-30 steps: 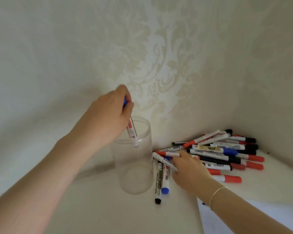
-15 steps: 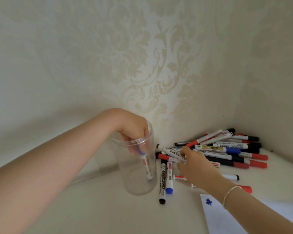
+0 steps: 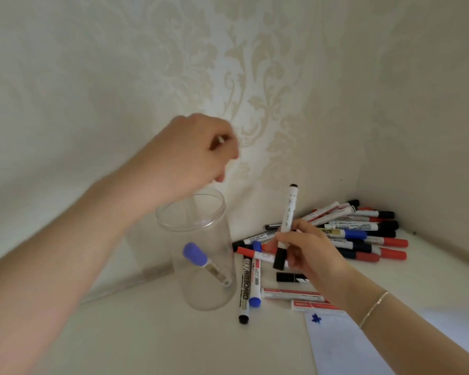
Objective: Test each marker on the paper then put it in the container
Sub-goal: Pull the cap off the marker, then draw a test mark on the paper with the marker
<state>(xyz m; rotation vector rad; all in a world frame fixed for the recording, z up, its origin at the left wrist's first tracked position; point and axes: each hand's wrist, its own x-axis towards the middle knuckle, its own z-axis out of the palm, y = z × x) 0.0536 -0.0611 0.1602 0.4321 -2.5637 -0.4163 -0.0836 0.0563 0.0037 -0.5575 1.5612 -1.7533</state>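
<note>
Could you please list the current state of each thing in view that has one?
Container: upright, uncovered, holding one marker.
Blue-capped marker: capped, leaning inside container.
Black-capped marker: capped, held by right hand.
Left hand: above container, holding nothing.
Paper: one blue mark.

The left hand (image 3: 190, 150) hangs raised with its forearm reaching in from the lower left, fingers loosely curled, holding nothing. The right hand (image 3: 306, 247) sits lower, forearm entering from the lower right, its fingers pinching a marker (image 3: 287, 226) nearly upright.
</note>
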